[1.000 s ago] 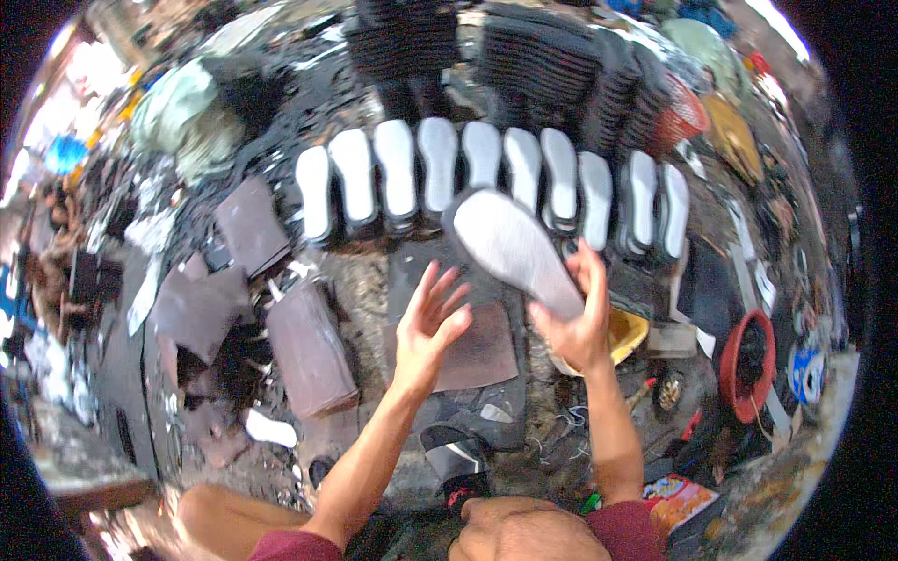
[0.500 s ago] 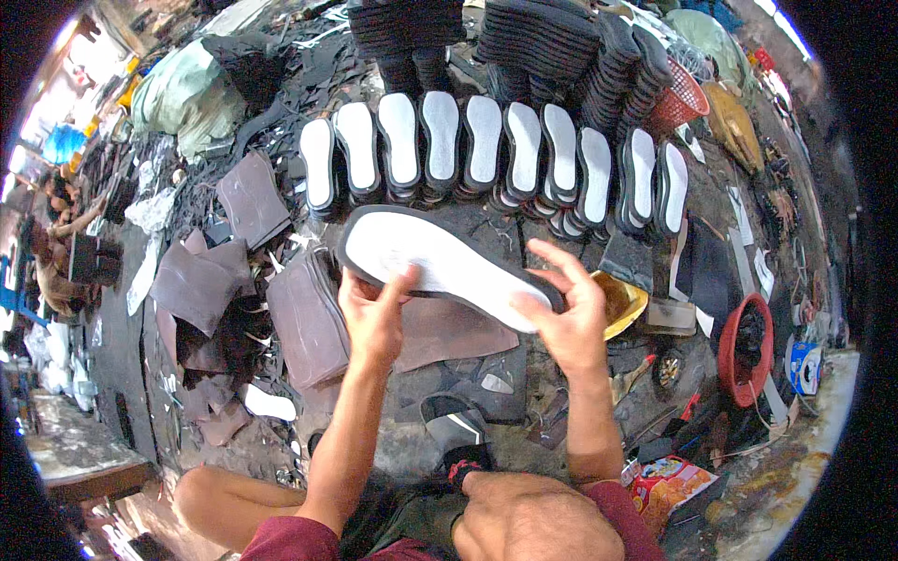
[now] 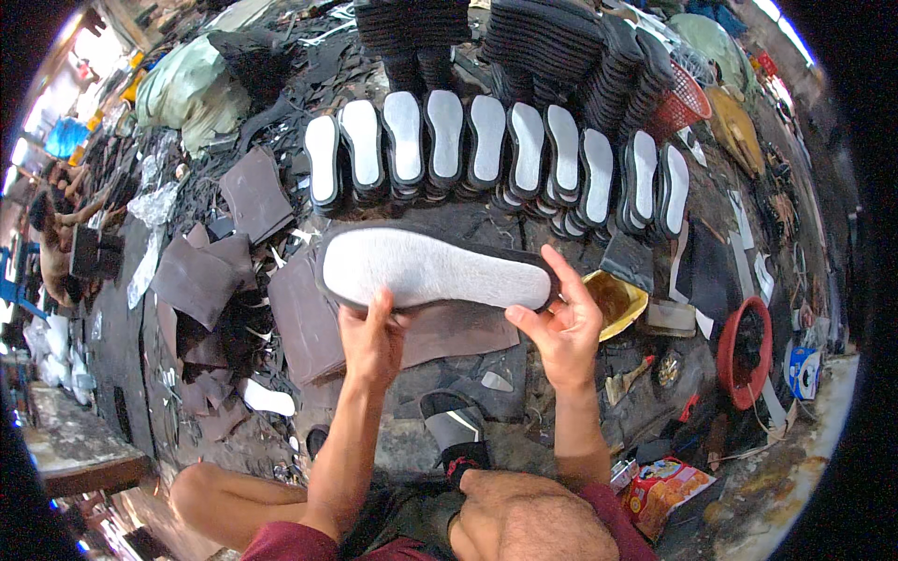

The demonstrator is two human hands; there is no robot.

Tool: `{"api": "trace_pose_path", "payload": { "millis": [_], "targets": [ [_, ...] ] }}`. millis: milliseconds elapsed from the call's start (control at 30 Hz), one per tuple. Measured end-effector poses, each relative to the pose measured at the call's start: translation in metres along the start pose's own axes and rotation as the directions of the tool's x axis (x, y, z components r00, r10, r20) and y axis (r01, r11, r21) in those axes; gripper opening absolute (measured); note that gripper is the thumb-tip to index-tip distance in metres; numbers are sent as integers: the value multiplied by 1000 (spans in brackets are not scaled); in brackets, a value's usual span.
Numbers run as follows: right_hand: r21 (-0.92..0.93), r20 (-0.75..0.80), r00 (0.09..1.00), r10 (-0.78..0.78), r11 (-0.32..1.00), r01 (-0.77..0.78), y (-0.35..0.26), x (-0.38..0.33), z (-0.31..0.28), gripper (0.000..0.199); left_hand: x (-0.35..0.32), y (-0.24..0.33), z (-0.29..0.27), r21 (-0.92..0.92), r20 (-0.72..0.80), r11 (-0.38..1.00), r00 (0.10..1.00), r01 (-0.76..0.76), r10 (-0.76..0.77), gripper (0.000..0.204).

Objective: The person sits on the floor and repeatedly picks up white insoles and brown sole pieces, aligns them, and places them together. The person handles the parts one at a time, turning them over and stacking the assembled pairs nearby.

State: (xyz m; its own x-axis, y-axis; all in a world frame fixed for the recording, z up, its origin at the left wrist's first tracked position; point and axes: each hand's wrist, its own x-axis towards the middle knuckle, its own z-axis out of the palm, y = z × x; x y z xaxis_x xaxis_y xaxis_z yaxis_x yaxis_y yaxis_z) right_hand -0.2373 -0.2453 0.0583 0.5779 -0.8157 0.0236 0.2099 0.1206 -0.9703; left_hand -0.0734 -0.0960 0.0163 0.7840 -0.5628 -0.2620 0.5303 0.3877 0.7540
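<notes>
A black shoe sole [image 3: 435,268] with a white top layer is held almost level in front of me, its broad end to the left. My left hand [image 3: 372,341] grips its near edge, thumb on the white face and fingers underneath. At the narrow end, my right hand [image 3: 564,323] takes the sole between the thumb, which is at the near edge, and the fingers around the tip. Beyond it, a curved row of stacked soles [image 3: 443,136] stands on the floor, white faces up. Brown sheets [image 3: 304,318] of material lie under and left of my hands.
Tall stacks of black pieces [image 3: 543,42] rise behind the row. To the right are a yellow container [image 3: 625,313], a brush [image 3: 629,379], a red-rimmed bowl [image 3: 745,351] and a red basket [image 3: 678,103]. Black scraps [image 3: 281,70] cover the far left floor. Another person [image 3: 56,234] sits at far left.
The sole has turned from a downward slant to nearly level, its broad end lower and further left. My right thumb has slid off the white face to its near edge.
</notes>
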Motion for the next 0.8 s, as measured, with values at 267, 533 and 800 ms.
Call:
{"api": "trace_pose_path", "payload": {
  "millis": [267,533,800],
  "targets": [
    [-227,330,944,4,971,75,-25,36,-23,49,-37,-2,-8,773,427,242,763,-587,486,90],
    [-623,316,856,-408,591,512,-4,35,19,36,-25,0,42,528,421,834,902,-158,-95,55],
    [-572,152,988,-35,812,117,-11,27,21,21,-28,-9,32,728,432,611,900,-310,-58,55]
  ]
}}
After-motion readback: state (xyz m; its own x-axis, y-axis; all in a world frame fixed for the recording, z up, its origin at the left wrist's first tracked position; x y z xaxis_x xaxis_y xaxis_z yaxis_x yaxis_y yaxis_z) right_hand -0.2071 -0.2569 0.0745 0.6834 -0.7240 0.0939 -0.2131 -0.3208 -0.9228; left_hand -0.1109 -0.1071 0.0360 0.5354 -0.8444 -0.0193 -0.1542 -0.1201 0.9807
